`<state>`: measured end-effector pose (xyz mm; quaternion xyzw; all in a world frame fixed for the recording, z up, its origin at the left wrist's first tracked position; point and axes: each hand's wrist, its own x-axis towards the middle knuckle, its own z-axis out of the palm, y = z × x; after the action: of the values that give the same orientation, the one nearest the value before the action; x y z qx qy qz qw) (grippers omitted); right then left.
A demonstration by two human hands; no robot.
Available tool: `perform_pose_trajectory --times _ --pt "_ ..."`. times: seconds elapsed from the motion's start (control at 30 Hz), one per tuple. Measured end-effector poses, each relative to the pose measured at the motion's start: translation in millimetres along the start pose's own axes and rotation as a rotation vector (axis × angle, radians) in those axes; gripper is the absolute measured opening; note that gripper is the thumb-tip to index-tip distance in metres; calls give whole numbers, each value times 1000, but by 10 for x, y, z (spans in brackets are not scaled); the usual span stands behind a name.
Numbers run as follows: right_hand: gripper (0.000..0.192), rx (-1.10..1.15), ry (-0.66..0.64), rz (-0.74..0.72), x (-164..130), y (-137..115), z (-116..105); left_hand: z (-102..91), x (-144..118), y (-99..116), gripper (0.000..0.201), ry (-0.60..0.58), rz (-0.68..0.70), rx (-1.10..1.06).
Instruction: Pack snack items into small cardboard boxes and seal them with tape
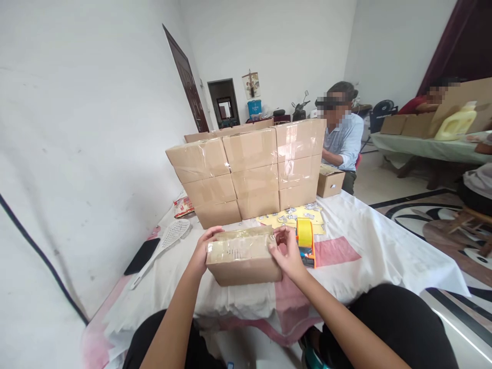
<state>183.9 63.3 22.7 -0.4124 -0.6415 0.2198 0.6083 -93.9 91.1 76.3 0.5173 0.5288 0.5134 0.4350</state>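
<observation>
A small cardboard box (246,271), its top covered in shiny clear tape, rests on the tablecloth in front of me. My left hand (205,252) grips the box's left end, with its fingers curled over the far corner. At the right end, my right hand (287,252) is closed on the top corner, thumb on top; its other fingers are partly hidden. A tape dispenser (306,241), orange with a yellow roll, stands just beyond my right hand. Behind the box rises a stack of taped cardboard boxes (253,174).
A white fly swatter (175,233) and a black flat object (142,256) lie on the left. A red packet (183,206) sits beside the stack. Another box (329,182) stands at the far right table edge, near a seated person (346,138).
</observation>
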Motion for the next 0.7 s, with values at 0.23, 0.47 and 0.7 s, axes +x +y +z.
perform_pose_trajectory --times 0.23,0.47,0.7 --pt "68 239 -174 231 77 86 4 -39 -164 132 50 -185 8 134" --pt "73 325 -265 338 139 -42 9 -104 -212 192 63 -288 8 312" --pt "50 215 -34 248 115 -101 -240 -103 -218 208 60 -305 44 408"
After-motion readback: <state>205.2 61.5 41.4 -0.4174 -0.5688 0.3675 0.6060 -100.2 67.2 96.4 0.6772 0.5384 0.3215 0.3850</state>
